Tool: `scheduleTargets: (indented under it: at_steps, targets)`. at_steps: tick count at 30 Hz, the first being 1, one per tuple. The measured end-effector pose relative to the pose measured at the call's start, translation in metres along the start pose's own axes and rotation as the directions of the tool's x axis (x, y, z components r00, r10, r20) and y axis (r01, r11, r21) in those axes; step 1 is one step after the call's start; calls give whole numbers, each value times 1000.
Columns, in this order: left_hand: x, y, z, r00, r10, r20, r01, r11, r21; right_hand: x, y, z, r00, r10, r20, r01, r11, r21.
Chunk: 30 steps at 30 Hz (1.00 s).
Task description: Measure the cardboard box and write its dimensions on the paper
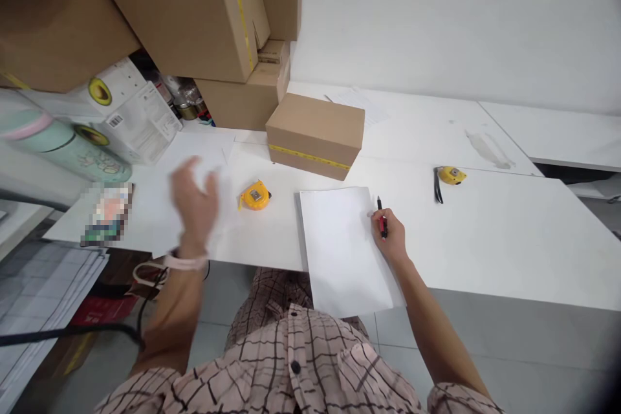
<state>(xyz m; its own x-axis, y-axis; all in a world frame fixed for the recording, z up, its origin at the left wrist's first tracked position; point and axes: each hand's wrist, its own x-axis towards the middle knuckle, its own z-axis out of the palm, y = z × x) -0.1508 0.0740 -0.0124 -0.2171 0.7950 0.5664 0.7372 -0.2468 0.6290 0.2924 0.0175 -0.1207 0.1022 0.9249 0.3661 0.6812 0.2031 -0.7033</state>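
Observation:
My right hand (392, 236) is closed around a red and black pen (383, 223), resting at the right edge of a stack of white paper (344, 252). The stack's near end hangs past the table edge. My left hand (194, 200), blurred by motion, is raised over white sheets (158, 207) on the left, thumb and fingers apart and nothing in it. Between the hands lies an orange tape measure (256, 195). A cardboard box (315, 132) with a yellow measuring strip along its lower side sits behind the paper stack.
A second yellow tape measure (452, 174) with a black strap lies on the right of the white table (504, 239). Stacked cardboard boxes (184, 22) rise at the back left. A mint green bottle (63, 145) and white avocado-print boxes (136, 119) stand at the left.

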Motion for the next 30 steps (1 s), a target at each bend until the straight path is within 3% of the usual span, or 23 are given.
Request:
scheduleTargets:
  at_steps: [1, 2, 4, 5, 7, 12, 15, 17, 19, 24, 28, 30]
  targets:
    - [-24, 21, 22, 998, 41, 52, -41, 999, -14, 0, -1, 0, 1000, 1, 1, -1, 1000, -7]
    - [-49, 40, 43, 964, 140, 227, -127, 989, -73, 0, -1, 0, 1000, 3, 3, -3, 1000, -15]
    - [-94, 70, 80, 780, 313, 541, -249, 950, -189, -1, -2, 1, 1000, 6, 2, -5, 1000, -30]
    - [-113, 79, 94, 705, 326, 630, -268, 945, -189, -1, -2, 1, 1000, 3, 1, -3, 999, -33]
    - [-139, 87, 108, 643, 258, 721, -256, 960, -116, -2, -2, 0, 1000, -3, 10, 3, 999, -37]
    - [-155, 76, 106, 639, 183, 747, -267, 964, -7, 10, -6, -2, 1000, 11, 24, -4, 964, -267]
    - [-155, 74, 104, 639, 189, 745, -282, 959, -1, 28, -12, 5, 986, -144, 82, 165, 916, -366]
    - [-154, 75, 106, 641, 195, 742, -282, 959, -8, 39, -16, 15, 952, -253, 172, 296, 903, -312]
    - [-153, 76, 110, 638, 197, 745, -274, 961, -19, 46, -18, 27, 928, -294, 230, 347, 907, -238]
    - [-145, 78, 119, 620, 199, 759, -265, 964, -36, 49, -6, 39, 952, -207, 227, 254, 947, -199]
    - [-143, 78, 120, 623, 197, 757, -257, 966, -39, 43, 11, 20, 997, -60, 43, 68, 969, -238]
    - [-144, 78, 119, 629, 204, 750, -266, 963, -39, 39, 17, 11, 999, 31, -45, -40, 976, -216]
